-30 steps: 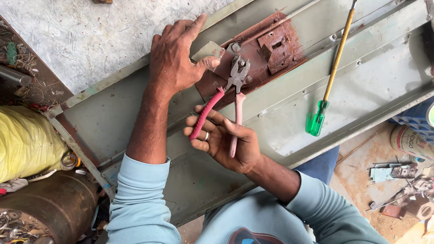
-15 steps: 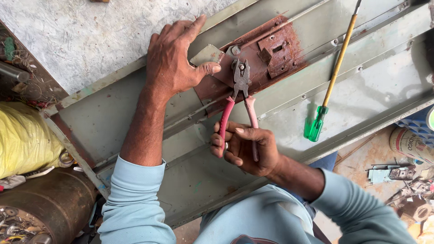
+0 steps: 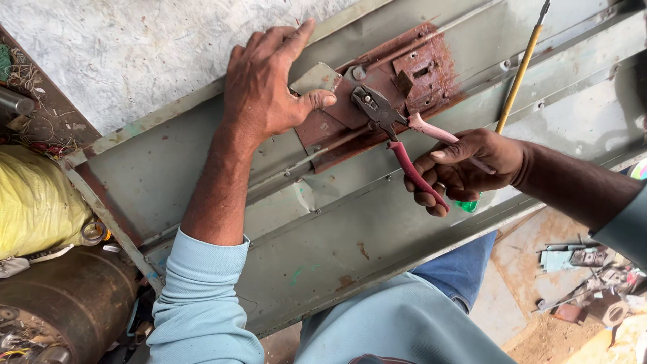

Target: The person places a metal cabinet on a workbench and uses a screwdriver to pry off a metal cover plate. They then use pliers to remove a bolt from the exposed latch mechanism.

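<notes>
My left hand (image 3: 268, 84) lies flat on a grey metal panel (image 3: 202, 168), its thumb pressing a small bent grey plate (image 3: 314, 79) beside a rusty patch with a rusty latch (image 3: 419, 66). My right hand (image 3: 468, 165) grips the pink handles of a pair of pliers (image 3: 391, 131), whose jaws rest on the rusty patch near a bolt head (image 3: 358, 73). The handles point to the lower right.
A long screwdriver (image 3: 517, 74) with a yellow shaft and green handle lies on the panel behind my right hand. A yellow sack (image 3: 34, 202) and a rusty drum (image 3: 67, 303) sit at the left. Metal scraps (image 3: 573, 259) litter the ground at the right.
My right hand has swung from below the pliers to the right, turning the handles to point lower right. The jaws stay on the rusty patch. My left hand has held still.
</notes>
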